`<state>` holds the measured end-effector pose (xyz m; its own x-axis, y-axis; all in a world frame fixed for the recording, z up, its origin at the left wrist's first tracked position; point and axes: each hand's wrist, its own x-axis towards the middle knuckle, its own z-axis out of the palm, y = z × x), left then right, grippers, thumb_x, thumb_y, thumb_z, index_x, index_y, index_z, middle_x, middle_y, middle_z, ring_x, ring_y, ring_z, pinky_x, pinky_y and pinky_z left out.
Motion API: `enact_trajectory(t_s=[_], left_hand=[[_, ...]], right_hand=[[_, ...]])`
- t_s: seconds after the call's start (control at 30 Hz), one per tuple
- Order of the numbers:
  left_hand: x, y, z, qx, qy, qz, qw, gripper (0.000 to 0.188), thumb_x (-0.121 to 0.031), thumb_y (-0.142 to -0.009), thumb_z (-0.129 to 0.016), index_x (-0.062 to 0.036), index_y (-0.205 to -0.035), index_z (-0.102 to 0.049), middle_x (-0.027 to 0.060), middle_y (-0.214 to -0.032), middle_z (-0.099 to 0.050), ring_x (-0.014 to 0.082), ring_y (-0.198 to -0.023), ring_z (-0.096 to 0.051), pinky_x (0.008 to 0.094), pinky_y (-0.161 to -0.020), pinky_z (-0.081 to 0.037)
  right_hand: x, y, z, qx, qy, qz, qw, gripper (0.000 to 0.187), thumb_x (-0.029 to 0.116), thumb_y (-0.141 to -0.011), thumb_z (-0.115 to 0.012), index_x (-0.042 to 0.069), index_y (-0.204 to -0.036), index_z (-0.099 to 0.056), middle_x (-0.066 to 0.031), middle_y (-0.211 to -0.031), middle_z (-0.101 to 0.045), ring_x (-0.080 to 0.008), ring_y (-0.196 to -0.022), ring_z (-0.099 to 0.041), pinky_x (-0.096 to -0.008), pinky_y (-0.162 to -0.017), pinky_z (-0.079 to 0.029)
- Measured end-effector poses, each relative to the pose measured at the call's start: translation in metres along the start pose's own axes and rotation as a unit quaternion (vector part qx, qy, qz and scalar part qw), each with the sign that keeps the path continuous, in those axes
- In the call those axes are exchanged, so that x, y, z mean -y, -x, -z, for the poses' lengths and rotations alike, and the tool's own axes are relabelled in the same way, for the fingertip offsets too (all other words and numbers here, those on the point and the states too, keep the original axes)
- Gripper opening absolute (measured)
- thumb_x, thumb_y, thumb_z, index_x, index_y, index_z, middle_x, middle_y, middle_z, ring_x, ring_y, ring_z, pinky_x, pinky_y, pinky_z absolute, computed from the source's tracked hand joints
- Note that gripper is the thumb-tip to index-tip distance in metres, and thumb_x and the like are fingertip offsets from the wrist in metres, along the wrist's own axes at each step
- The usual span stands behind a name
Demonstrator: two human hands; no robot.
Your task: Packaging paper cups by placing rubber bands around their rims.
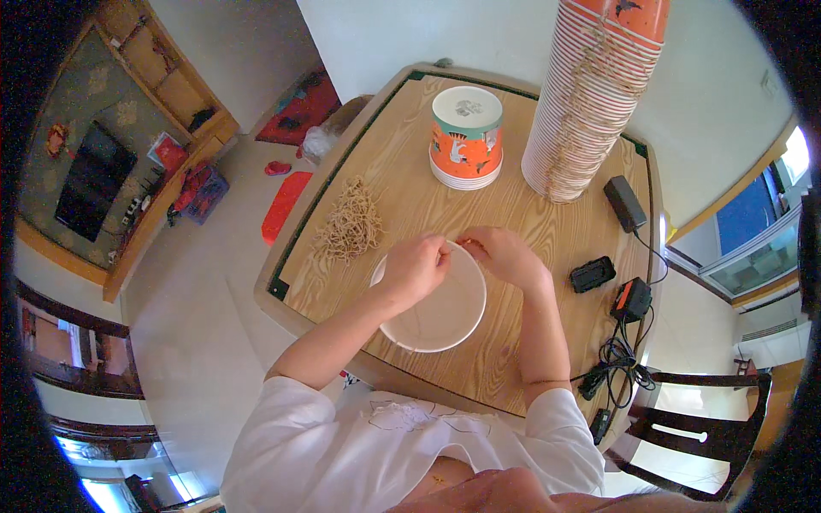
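In front of me on the table stands a white paper bucket [440, 312], its open mouth facing up. A thin, faint line, perhaps a strand, runs down inside it. My left hand [419, 265] reaches over the mouth, its fingers closed in a pinch by the far rim. Just right of it, my right hand [505, 255] has its thumb and fingertips pinched together at the outside of that rim. Whatever is between the fingertips is too small to make out. A loose pile of tan twine pieces [351, 221] lies left of the bucket.
Behind the bucket stands a short upside-down stack of orange patterned buckets [466, 141]. Right of it rises a tall nested stack [590, 103] with twine along its side. A black adapter [625, 203], a charger cradle [592, 274], coiled cables [620, 363] and a dark chair [701, 436] are at the right.
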<state>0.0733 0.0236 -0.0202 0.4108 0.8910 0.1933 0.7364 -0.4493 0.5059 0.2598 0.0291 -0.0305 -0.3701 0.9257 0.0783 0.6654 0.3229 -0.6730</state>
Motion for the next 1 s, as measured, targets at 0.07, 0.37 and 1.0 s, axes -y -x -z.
enact_trajectory(t_s=[0.07, 0.37, 1.0], left_hand=[[0.002, -0.001, -0.001, -0.005, -0.024, -0.016, 1.0, 0.007, -0.01, -0.075, -0.061, -0.0046, -0.074, -0.058, 0.011, -0.078, -0.061, 0.0295, -0.071, -0.061, 0.0397, -0.063, -0.049], [0.001, 0.0, -0.001, -0.002, -0.029, -0.013, 0.999, 0.007, -0.011, -0.076, -0.061, -0.0043, -0.074, -0.058, 0.0111, -0.077, -0.061, 0.0296, -0.072, -0.061, 0.0408, -0.063, -0.049], [0.0, 0.001, 0.002, 0.013, -0.021, 0.023, 0.999, 0.008, -0.012, -0.076, -0.061, -0.004, -0.076, -0.059, 0.0124, -0.079, -0.062, 0.0308, -0.074, -0.062, 0.0412, -0.064, -0.049]], right_hand=[[0.0, -0.001, 0.0, 0.0, -0.004, 0.013, 1.0, 0.018, 0.013, -0.084, -0.055, 0.004, -0.098, -0.063, -0.0151, -0.087, -0.065, -0.0329, -0.083, -0.062, -0.0395, -0.072, -0.048], [0.011, -0.002, 0.008, 0.037, -0.06, 0.028, 0.997, 0.024, 0.005, -0.078, -0.059, 0.004, -0.102, -0.063, -0.0133, -0.084, -0.066, -0.0255, -0.078, -0.064, -0.0336, -0.071, -0.05], [-0.01, -0.016, -0.007, 0.038, -0.153, 0.082, 0.984, 0.011, 0.005, -0.081, -0.06, 0.002, -0.091, -0.06, -0.0078, -0.077, -0.064, -0.0133, -0.071, -0.06, -0.0282, -0.066, -0.049]])
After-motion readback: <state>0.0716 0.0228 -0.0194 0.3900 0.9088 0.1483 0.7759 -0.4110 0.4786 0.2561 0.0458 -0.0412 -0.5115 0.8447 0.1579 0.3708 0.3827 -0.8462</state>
